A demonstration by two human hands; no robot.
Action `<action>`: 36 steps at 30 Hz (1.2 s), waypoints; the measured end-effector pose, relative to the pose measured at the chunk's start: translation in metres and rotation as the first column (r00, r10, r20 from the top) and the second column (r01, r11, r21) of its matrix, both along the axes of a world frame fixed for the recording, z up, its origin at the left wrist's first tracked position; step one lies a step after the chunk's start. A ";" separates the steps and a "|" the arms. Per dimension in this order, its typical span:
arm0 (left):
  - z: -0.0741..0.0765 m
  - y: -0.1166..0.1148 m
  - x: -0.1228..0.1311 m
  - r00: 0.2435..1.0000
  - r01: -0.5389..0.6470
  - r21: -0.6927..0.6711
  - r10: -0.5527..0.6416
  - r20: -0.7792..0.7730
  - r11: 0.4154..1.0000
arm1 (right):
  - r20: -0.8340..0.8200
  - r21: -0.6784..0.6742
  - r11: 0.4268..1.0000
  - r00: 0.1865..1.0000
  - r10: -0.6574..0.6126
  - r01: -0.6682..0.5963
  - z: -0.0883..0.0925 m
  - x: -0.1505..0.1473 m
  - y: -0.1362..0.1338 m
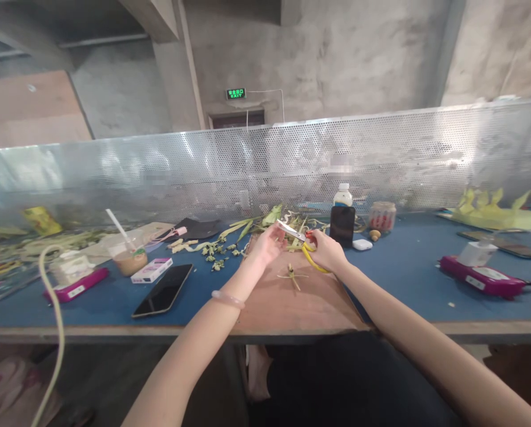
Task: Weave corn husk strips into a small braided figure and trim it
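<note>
In my right hand (326,251) is a pair of scissors with yellow handles (309,257), its blades pointing up and to the left. My left hand (269,244) is raised beside the blades with its fingers curled together. A pale strip (285,226) shows at its fingertips, too small to identify. Below both hands a small tied figure of dried plant strips (293,275) lies on a brown board (287,308). Behind the hands spreads a heap of green and pale dried leaves (269,218).
On the blue table (390,284) a dark phone (164,290), a small box (152,270) and a cup with a straw (130,261) stand left. An upright phone (342,225), a bottle (343,194) and a jar (382,217) stand right. A perforated metal screen (194,172) runs behind.
</note>
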State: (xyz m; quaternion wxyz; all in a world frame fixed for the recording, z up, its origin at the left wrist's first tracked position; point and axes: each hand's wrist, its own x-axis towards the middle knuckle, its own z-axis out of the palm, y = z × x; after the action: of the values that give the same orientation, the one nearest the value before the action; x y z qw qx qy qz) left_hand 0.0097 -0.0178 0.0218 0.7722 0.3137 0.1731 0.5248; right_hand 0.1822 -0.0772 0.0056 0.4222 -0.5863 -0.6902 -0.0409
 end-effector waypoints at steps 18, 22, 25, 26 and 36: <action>-0.005 0.004 -0.003 0.996 -0.024 -0.054 0.028 0.086 0.998 | 0.185 -0.043 0.984 0.969 -0.164 0.175 -0.005 -0.013 -0.001; -0.007 0.007 -0.002 0.995 -0.027 -0.055 0.032 0.096 0.998 | 0.201 -0.073 0.972 0.958 -0.205 0.224 -0.005 -0.018 -0.002; -0.009 0.007 -0.001 0.994 -0.032 -0.050 0.037 0.100 0.998 | 0.215 -0.086 0.964 0.949 -0.230 0.253 -0.005 -0.020 -0.004; -0.009 0.007 -0.001 0.994 -0.033 -0.049 0.038 0.099 0.998 | 0.219 -0.093 0.962 0.948 -0.231 0.256 -0.005 -0.020 -0.004; -0.008 0.003 0.003 0.992 -0.107 -0.059 0.111 0.059 0.992 | 0.219 -0.177 0.943 0.946 -0.241 0.281 -0.001 -0.024 -0.008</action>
State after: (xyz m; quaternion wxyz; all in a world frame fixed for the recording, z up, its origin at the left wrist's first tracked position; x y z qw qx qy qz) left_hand 0.0131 -0.0147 0.0134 0.7559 0.2655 0.1804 0.5707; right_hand 0.1585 -0.0855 0.0049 0.2808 -0.7065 -0.6444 -0.0821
